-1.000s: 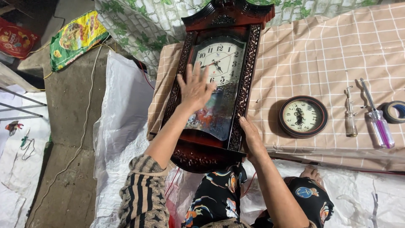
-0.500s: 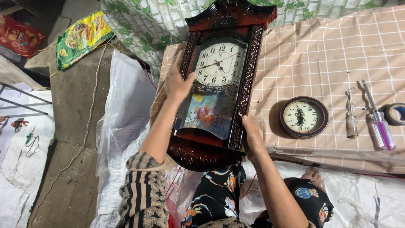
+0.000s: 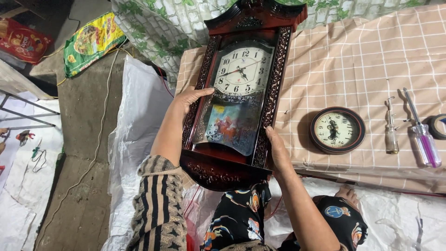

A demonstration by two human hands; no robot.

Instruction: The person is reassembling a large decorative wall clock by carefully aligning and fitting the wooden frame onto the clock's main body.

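Observation:
A tall dark-red wooden wall clock [image 3: 239,93] with carved side strips, a white dial and a glass lower door lies tilted in front of me, its base toward my lap. My left hand [image 3: 188,100] grips its left carved edge, fingers over the frame. On the right edge near the bottom, my right hand [image 3: 276,148] holds the frame. Both hands carry the clock above the edge of a checked cloth [image 3: 353,60].
On the checked cloth lie a small round clock [image 3: 337,129], a clear-handled screwdriver [image 3: 390,128], a purple-handled screwdriver [image 3: 422,135] and a tape roll [image 3: 437,126]. White plastic sheeting [image 3: 134,125] covers the floor at left, with a green bag [image 3: 90,42] beyond.
My left hand slid off the clock's glass front to its left edge. The clock has shifted slightly upward and closer.

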